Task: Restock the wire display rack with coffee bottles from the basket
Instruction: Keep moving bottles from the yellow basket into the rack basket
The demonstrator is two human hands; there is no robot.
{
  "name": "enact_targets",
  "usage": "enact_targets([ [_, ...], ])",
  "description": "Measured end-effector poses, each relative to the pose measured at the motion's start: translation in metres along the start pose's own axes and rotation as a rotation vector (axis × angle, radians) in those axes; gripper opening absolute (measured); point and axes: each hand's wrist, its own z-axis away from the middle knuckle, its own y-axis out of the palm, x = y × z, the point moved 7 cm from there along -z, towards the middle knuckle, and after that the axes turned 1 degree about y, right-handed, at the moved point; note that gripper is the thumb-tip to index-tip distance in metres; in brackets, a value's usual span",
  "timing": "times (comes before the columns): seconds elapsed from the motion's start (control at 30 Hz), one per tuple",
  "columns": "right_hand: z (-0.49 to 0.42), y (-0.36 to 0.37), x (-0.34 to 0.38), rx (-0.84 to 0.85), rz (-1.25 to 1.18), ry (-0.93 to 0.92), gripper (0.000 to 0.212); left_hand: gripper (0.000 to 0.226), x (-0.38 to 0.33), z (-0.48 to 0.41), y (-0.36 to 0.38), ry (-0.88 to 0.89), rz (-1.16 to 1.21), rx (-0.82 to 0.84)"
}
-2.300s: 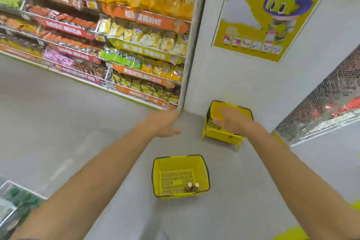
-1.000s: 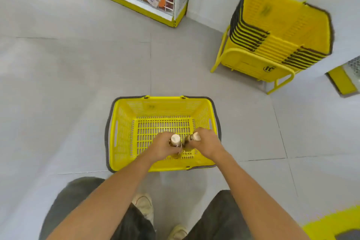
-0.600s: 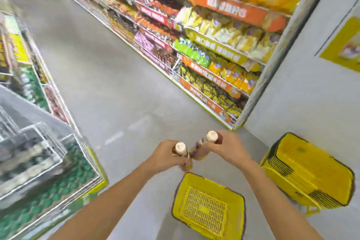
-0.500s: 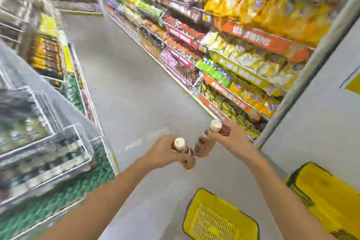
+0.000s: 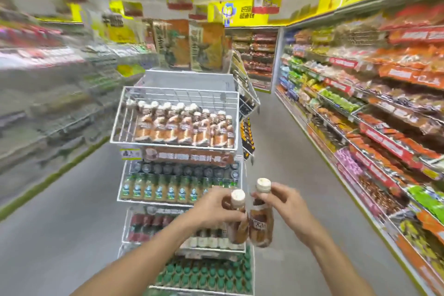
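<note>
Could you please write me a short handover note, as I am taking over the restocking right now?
Left hand: grips one coffee bottle, upright.
Right hand: pinches a second coffee bottle near its neck, beside the first.
Wire rack: straight ahead; its top tier holds rows of matching bottles.
Done: both bottles are in hand and facing the rack.
Left: set both in the top tier. The basket is out of view, so check it for more.

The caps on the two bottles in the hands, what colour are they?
Creamy white caps, on brown coffee bottles; the head view shows them.
</note>
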Motion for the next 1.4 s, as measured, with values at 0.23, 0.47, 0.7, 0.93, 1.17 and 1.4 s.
enact_targets([
  [0.23, -0.136, 0.182, 0.057, 0.201, -0.089, -0.129, 0.026, 0.024, 0.092, 0.036, -0.194, -0.091, 0.022, -0.329],
  [0.47, -0.264, 0.293, 0.085, 0.322, -0.172, -0.165, 0.023, 0.037, 0.155, 0.011, -0.34, -0.104, -0.086, -0.52],
  [0.7, -0.379, 0.342, 0.1, 0.289, -0.25, -0.166, 0.017, 0.065, 0.202, -0.052, -0.454, -0.196, -0.139, -0.67],
  [0.93, -0.414, 0.345, 0.09, 0.32, -0.222, -0.087, 0.018, 0.053, 0.247, -0.114, -0.484, -0.332, -0.25, -0.553],
  [1.17, -0.412, 0.349, 0.083, 0.374, -0.245, -0.028, 0.024, 0.048, 0.269, -0.148, -0.491, -0.438, -0.437, -0.511],
  [1.4, -0.403, 0.358, 0.063, 0.359, -0.268, 0.065, 0.026, 0.047, 0.267, -0.155, -0.489, -0.437, -0.545, -0.525],
])
